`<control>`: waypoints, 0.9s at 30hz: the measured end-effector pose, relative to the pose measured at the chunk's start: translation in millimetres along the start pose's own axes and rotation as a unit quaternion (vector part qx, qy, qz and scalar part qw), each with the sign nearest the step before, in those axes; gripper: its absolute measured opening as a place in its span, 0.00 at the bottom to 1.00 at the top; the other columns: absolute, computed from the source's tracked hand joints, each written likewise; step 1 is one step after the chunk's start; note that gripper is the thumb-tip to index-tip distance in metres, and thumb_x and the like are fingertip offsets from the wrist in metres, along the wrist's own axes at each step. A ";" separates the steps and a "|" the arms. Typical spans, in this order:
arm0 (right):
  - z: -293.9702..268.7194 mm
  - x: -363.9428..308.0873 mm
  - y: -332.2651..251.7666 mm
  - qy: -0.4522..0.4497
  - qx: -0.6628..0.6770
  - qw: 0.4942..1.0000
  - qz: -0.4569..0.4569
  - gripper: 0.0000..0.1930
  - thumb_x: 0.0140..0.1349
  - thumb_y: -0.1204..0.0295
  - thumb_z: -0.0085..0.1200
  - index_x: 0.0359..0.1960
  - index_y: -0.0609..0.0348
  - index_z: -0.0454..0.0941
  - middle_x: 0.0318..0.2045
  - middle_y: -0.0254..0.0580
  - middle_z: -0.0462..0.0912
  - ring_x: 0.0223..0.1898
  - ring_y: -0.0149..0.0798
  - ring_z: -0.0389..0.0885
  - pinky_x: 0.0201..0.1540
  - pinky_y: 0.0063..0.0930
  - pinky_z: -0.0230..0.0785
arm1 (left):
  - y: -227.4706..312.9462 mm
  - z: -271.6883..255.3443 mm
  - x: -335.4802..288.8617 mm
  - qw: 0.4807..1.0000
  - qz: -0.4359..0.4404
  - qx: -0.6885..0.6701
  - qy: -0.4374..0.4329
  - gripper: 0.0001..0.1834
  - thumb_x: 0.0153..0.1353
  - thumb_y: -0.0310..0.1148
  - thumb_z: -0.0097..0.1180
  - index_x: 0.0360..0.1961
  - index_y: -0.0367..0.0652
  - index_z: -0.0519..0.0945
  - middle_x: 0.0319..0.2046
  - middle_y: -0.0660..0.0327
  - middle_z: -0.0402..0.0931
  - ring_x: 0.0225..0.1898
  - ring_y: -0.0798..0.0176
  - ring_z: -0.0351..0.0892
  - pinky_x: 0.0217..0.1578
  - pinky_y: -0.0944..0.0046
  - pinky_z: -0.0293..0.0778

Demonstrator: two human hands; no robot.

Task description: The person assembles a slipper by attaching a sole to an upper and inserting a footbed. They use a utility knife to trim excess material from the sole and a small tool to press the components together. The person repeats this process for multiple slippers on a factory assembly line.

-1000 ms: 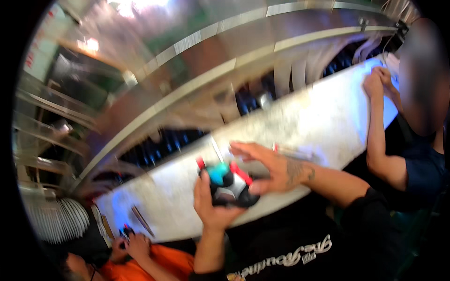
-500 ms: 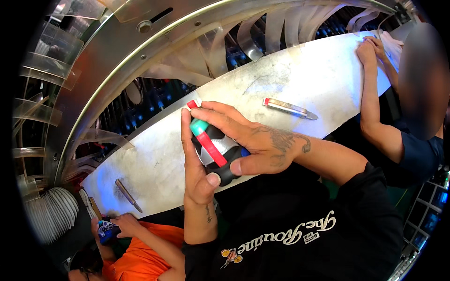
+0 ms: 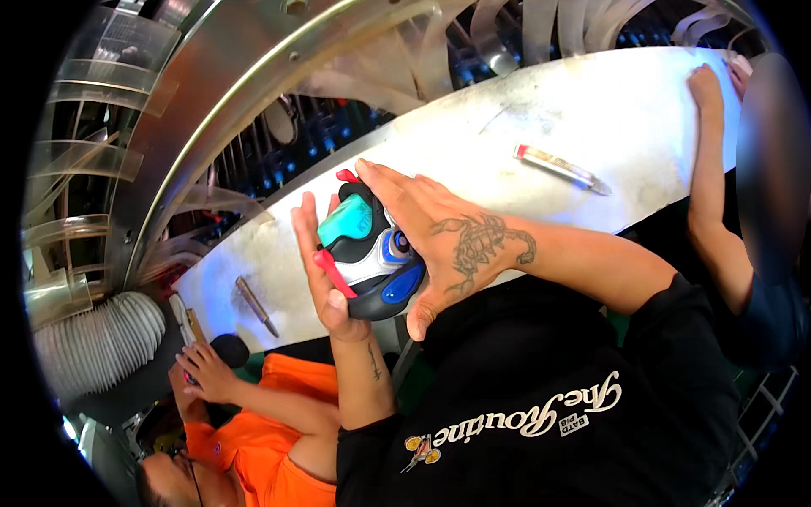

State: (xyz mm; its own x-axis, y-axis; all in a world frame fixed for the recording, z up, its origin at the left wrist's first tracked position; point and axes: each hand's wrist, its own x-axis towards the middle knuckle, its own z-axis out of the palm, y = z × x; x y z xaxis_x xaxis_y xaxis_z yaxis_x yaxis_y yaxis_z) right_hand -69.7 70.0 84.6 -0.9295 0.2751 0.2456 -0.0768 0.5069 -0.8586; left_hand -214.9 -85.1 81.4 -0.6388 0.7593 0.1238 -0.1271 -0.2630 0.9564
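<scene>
A small black, silver and blue sandal-like shoe (image 3: 367, 269) with a teal inside and red straps is raised over the near edge of the pale work surface (image 3: 473, 169). It is tilted, so its teal inside and a glossy blue patch face up. My left hand (image 3: 342, 319) cups its left side, thumb low and fingers stretched up along it. From the right, my right hand (image 3: 448, 237) lies against it with long fingers and the thumb spread below. The shoe sits between both palms, and its underside is hidden.
A slim tool with a red end (image 3: 549, 166) and a brownish tool (image 3: 255, 306) lie on the surface. Clear plastic strips (image 3: 97, 156) hang along a metal frame. A ribbed hose (image 3: 110, 346), a person in orange (image 3: 274, 422) and another person's arm (image 3: 710, 160) flank me.
The shoe has turned in my hands, bringing its teal inside and blue patch into view. My right thumb has moved off it. The view has shifted, and the person in orange has moved a hand.
</scene>
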 end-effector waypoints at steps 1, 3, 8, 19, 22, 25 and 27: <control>7.1 0.1 3.3 0.004 -0.010 1.000 -0.005 0.83 0.39 0.20 0.72 0.85 0.69 0.46 0.75 0.73 0.64 0.74 0.71 0.68 0.79 0.62 0.53 | 7.7 0.0 -9.4 0.999 -0.011 0.040 0.029 0.70 0.59 0.64 0.68 0.88 0.36 0.42 0.88 0.44 0.43 0.84 0.41 0.56 0.81 0.42 0.57; 20.1 1.6 8.3 0.037 -0.045 0.998 -0.033 0.86 0.35 0.19 0.73 0.83 0.75 0.46 0.72 0.73 0.68 0.72 0.68 0.71 0.78 0.60 0.55 | 23.1 -4.5 -28.9 0.997 -0.060 0.041 0.019 0.71 0.58 0.61 0.71 0.88 0.33 0.42 0.84 0.40 0.51 0.82 0.41 0.61 0.80 0.44 0.61; 40.0 -4.3 8.1 0.098 -0.097 0.988 -0.069 0.84 0.33 0.23 0.76 0.81 0.77 0.52 0.65 0.67 0.76 0.66 0.62 0.77 0.71 0.55 0.61 | 36.9 -14.6 -50.2 0.987 -0.072 0.132 -0.054 0.62 0.56 0.35 0.77 0.83 0.26 0.50 0.73 0.39 0.68 0.73 0.45 0.75 0.72 0.48 0.74; 52.6 4.7 7.6 0.094 -0.167 0.980 -0.051 0.77 0.40 0.24 0.73 0.79 0.77 0.58 0.58 0.65 0.78 0.58 0.59 0.80 0.63 0.62 0.64 | 25.7 -26.1 -54.7 0.982 -0.080 0.161 0.056 0.44 0.60 0.31 0.72 0.74 0.26 0.66 0.64 0.44 0.79 0.63 0.51 0.84 0.67 0.50 0.79; 66.3 13.1 7.5 0.096 -0.206 0.973 -0.034 0.75 0.42 0.24 0.72 0.79 0.76 0.59 0.57 0.65 0.78 0.56 0.59 0.81 0.62 0.63 0.65 | 22.9 -37.3 -50.7 0.986 -0.095 0.122 0.065 0.43 0.62 0.34 0.71 0.74 0.28 0.67 0.65 0.45 0.79 0.59 0.50 0.86 0.61 0.55 0.83; 60.5 17.0 3.2 0.059 -0.207 0.976 -0.024 0.74 0.43 0.24 0.71 0.80 0.75 0.60 0.56 0.64 0.79 0.54 0.58 0.82 0.61 0.64 0.66 | 23.1 -46.8 -49.9 0.986 -0.105 0.122 0.046 0.49 0.62 0.35 0.70 0.78 0.28 0.59 0.67 0.44 0.75 0.64 0.51 0.83 0.65 0.52 0.80; 59.8 17.6 2.6 0.054 -0.198 0.978 -0.025 0.74 0.43 0.23 0.71 0.80 0.73 0.60 0.55 0.64 0.80 0.53 0.59 0.83 0.61 0.64 0.67 | 29.2 -51.5 -52.1 0.978 -0.117 0.172 0.025 0.55 0.62 0.38 0.70 0.82 0.30 0.50 0.70 0.45 0.70 0.68 0.51 0.79 0.68 0.51 0.78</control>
State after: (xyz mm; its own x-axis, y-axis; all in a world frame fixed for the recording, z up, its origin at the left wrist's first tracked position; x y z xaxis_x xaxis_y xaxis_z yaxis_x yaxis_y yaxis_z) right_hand -107.9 27.4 59.8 -0.8833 0.3160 0.3464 0.0449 0.7923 -0.6085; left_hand -224.4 -162.9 89.3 -0.6599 0.7426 -0.1146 -0.0178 0.1370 0.9904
